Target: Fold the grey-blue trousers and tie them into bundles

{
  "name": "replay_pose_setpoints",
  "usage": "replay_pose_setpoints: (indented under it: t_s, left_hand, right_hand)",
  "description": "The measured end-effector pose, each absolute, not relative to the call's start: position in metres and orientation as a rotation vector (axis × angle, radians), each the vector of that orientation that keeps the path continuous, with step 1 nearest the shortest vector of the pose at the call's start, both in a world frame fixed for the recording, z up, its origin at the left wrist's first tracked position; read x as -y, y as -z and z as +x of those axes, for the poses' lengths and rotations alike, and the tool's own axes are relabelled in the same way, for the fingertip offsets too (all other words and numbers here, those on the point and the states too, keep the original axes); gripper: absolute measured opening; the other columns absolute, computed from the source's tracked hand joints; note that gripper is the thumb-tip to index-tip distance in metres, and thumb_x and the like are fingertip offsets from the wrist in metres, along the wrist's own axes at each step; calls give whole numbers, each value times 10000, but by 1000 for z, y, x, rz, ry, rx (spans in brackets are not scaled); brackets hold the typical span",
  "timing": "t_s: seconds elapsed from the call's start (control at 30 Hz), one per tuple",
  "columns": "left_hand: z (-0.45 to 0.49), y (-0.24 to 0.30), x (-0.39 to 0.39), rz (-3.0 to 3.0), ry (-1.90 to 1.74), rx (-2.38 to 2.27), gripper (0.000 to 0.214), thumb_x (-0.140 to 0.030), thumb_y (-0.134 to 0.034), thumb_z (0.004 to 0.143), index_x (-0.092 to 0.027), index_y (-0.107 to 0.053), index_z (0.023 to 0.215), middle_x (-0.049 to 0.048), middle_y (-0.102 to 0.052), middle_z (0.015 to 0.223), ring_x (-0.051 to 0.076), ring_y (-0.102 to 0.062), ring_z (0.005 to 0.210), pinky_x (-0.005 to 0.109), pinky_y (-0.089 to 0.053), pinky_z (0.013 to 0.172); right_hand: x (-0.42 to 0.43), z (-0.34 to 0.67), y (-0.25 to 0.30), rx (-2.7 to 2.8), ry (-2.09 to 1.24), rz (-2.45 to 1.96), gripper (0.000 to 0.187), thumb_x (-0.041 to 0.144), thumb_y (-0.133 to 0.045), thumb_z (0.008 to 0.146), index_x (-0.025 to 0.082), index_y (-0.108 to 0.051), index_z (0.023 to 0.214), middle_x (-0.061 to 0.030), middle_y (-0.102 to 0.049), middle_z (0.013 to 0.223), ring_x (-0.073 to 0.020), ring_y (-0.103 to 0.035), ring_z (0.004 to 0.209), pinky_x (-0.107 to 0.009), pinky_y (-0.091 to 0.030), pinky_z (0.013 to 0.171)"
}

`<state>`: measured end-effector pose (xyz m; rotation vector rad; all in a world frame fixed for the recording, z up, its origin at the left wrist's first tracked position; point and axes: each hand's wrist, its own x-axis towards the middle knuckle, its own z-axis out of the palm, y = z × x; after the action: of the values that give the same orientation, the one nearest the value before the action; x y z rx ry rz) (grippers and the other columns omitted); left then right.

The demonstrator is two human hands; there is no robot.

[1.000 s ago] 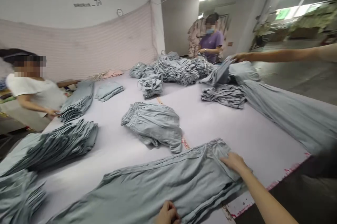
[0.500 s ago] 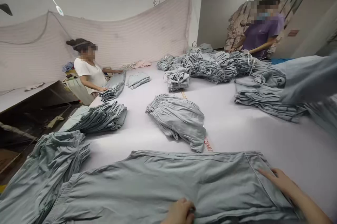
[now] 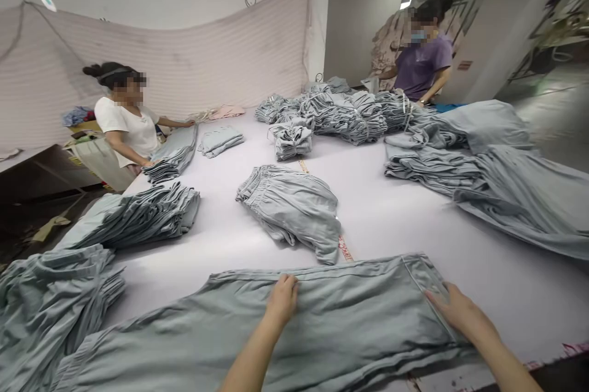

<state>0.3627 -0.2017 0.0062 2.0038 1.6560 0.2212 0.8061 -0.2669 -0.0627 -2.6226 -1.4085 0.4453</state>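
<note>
A grey-blue pair of trousers [image 3: 350,318] lies spread flat along the near edge of the white table [image 3: 414,226]. My left hand [image 3: 281,301] rests on the far edge of the cloth near its middle, fingers curled down on the fabric. My right hand [image 3: 453,309] lies flat with fingers stretched out on the waistband end at the right. Neither hand lifts the cloth.
A crumpled grey garment [image 3: 292,208] sits just beyond. Folded stacks [image 3: 138,217] lie at the left, with more piles [image 3: 340,113] at the back and loose garments [image 3: 506,183] at the right. One person [image 3: 124,122] works at the left, another [image 3: 421,64] at the far end.
My left hand has moved from the near edge up to the far edge of the trousers. My right hand stays on the waistband end. The outstretched arm at the right is gone.
</note>
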Motion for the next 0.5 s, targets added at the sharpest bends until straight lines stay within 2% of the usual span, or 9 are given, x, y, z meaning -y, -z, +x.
replay_pose_setpoints:
  t_s: [0.07, 0.13, 0.2, 0.3, 0.43, 0.5]
  left_hand:
    - [374, -4, 189, 2050, -95, -1662, 290, -170, -447, 853, -173, -564, 1118, 113, -559, 1191, 217, -594, 1027, 339, -463, 907]
    - [386, -1, 180, 2085, 22, -1690, 291, -156, -473, 830, -147, -555, 1110, 148, -537, 1204, 248, -617, 985, 367, -482, 847]
    - [395, 3, 172, 2115, 99, -1723, 287, -102, -413, 834, -142, -550, 1083, 149, -543, 1181, 246, -636, 935, 359, -488, 786]
    - [399, 6, 160, 2152, 118, -1775, 345, -51, -294, 852, -156, -521, 1090, 127, -553, 1152, 220, -643, 902, 334, -482, 747]
    - [395, 6, 156, 2173, 78, -1802, 295, -127, -293, 889, -131, -513, 1084, 153, -552, 1143, 245, -638, 887, 367, -494, 737]
    - [394, 7, 167, 2211, 31, -1762, 325, -78, -284, 866, -131, -524, 1078, 157, -548, 1169, 239, -616, 957, 371, -490, 814]
  right_hand:
    - [272, 790, 57, 1494, -360, -2710, 517, 475, -324, 911, 120, -532, 1224, -207, -666, 1043, -320, -676, 860, -417, -497, 679]
    - [276, 779, 49, 1627, -221, -2735, 393, 322, -281, 937, 132, -575, 1118, -184, -656, 999, -297, -675, 773, -392, -462, 627]
    - [278, 775, 41, 1716, -106, -2696, 354, 238, -268, 936, 139, -588, 1049, -157, -639, 983, -263, -664, 710, -354, -419, 571]
    - [278, 779, 35, 1639, 20, -2676, 381, 253, -242, 959, 145, -564, 1132, -141, -614, 1009, -238, -653, 684, -325, -374, 522]
    - [278, 786, 40, 1567, -230, -2755, 414, 163, -211, 937, 128, -592, 1095, -145, -621, 980, -221, -652, 659, -333, -398, 545]
    - [278, 788, 40, 1522, -336, -2777, 433, 140, -205, 920, 135, -612, 1070, -156, -630, 987, -228, -654, 668, -348, -422, 564]
